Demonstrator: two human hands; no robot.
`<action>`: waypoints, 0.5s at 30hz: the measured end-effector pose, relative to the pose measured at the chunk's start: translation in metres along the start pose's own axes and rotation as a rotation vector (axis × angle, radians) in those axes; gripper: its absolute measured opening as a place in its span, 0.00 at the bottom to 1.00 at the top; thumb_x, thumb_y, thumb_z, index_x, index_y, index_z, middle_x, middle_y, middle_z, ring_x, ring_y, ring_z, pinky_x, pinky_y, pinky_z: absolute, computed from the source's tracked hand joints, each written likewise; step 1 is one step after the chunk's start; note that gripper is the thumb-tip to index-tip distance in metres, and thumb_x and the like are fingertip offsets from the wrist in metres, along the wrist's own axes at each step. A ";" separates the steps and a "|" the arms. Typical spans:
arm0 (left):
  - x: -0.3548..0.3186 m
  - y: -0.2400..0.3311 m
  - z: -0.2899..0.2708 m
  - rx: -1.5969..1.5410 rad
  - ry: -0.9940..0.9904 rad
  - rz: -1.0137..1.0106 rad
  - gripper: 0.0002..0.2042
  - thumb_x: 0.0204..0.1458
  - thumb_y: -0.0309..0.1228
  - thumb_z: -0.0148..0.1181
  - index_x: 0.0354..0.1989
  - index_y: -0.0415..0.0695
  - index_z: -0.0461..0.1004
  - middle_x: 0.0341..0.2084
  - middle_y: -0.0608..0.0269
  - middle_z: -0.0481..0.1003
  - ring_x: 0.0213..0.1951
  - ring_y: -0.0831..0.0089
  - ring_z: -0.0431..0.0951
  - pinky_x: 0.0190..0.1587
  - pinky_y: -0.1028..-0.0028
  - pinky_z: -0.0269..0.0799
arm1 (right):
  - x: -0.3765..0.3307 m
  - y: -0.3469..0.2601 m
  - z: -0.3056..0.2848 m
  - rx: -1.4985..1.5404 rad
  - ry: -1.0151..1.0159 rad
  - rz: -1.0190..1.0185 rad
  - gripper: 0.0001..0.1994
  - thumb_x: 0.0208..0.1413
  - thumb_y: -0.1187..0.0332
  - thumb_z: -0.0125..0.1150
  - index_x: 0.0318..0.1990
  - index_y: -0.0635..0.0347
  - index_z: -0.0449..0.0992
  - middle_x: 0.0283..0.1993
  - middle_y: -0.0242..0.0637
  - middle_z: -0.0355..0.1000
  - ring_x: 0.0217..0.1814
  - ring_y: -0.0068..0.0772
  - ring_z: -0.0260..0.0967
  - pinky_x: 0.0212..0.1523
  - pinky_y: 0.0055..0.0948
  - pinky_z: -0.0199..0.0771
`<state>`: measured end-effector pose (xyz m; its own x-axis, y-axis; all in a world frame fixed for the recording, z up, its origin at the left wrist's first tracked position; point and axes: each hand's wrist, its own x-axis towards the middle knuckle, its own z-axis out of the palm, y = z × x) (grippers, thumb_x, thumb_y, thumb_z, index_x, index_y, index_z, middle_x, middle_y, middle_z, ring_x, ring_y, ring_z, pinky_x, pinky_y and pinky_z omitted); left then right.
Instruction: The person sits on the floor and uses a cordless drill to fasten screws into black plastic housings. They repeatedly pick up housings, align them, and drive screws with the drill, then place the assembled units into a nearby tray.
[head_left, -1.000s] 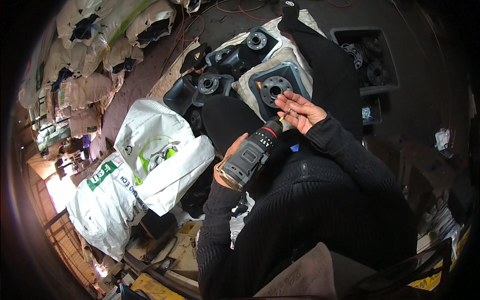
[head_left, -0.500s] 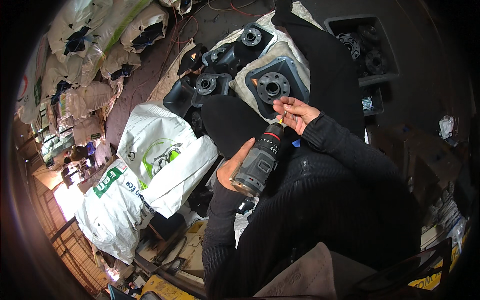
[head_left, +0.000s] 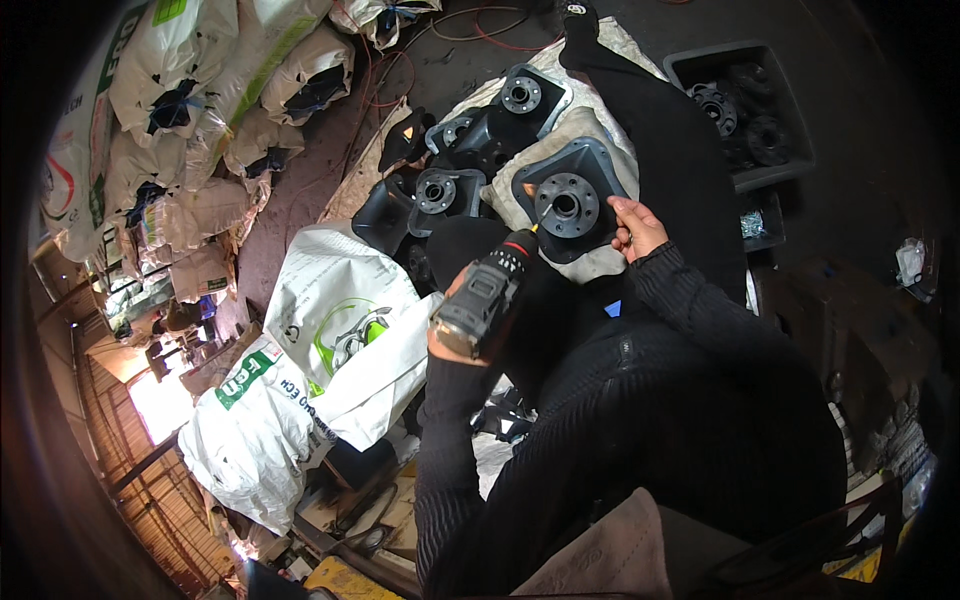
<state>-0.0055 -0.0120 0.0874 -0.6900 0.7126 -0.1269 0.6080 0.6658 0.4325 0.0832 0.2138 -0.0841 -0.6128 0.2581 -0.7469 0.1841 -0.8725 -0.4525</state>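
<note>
change: cordless drill (head_left: 487, 296) now lowered, its bit tip at the flange of the dark moulded part (head_left: 570, 205); a second ago it was held higher, away from the part
meaning: fastening stage looks begun
left hand (head_left: 452, 330): clamped round the drill grip
right hand (head_left: 632, 227): curled on the part's right edge, steadying it
part: on pale cloth (head_left: 610, 262) over the lap, matt black, square base, round bolted hub
nearby: glossy white sacks (head_left: 330, 350); similar parts (head_left: 440, 190) beside

Single head cam, fisheye, worn up top, looks steeply down over the person's own dark sleeves, close to left hand (head_left: 455, 320) w/ drill (head_left: 487, 292) and right hand (head_left: 632, 225), floor w/ white sacks (head_left: 330, 340) bends toward rim, no 2nd view
</note>
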 end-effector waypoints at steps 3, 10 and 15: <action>0.019 -0.013 0.004 0.042 -0.140 -0.137 0.29 0.43 0.34 0.63 0.55 0.45 0.62 0.47 0.59 0.70 0.49 0.65 0.72 0.52 0.72 0.66 | 0.021 0.015 0.009 -0.186 0.023 -0.133 0.22 0.50 0.57 0.62 0.45 0.65 0.69 0.32 0.29 0.70 0.22 0.14 0.61 0.19 0.16 0.62; 0.049 -0.034 0.015 0.005 -0.270 -0.079 0.26 0.45 0.36 0.60 0.55 0.46 0.62 0.48 0.59 0.69 0.51 0.67 0.70 0.54 0.72 0.64 | 0.042 0.015 0.020 -0.422 0.018 -0.054 0.22 0.46 0.52 0.64 0.38 0.63 0.72 0.31 0.28 0.70 0.28 0.16 0.64 0.23 0.16 0.62; 0.061 -0.046 0.010 -0.031 -0.310 -0.041 0.23 0.45 0.36 0.57 0.52 0.47 0.64 0.46 0.60 0.70 0.49 0.66 0.70 0.52 0.70 0.64 | 0.041 0.011 0.023 -0.284 -0.076 -0.105 0.16 0.50 0.56 0.62 0.35 0.61 0.72 0.30 0.26 0.70 0.28 0.15 0.64 0.23 0.15 0.62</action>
<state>-0.0717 0.0029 0.0506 -0.5586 0.7218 -0.4086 0.5663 0.6918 0.4480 0.0424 0.2056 -0.1083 -0.6933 0.2997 -0.6553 0.3177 -0.6891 -0.6513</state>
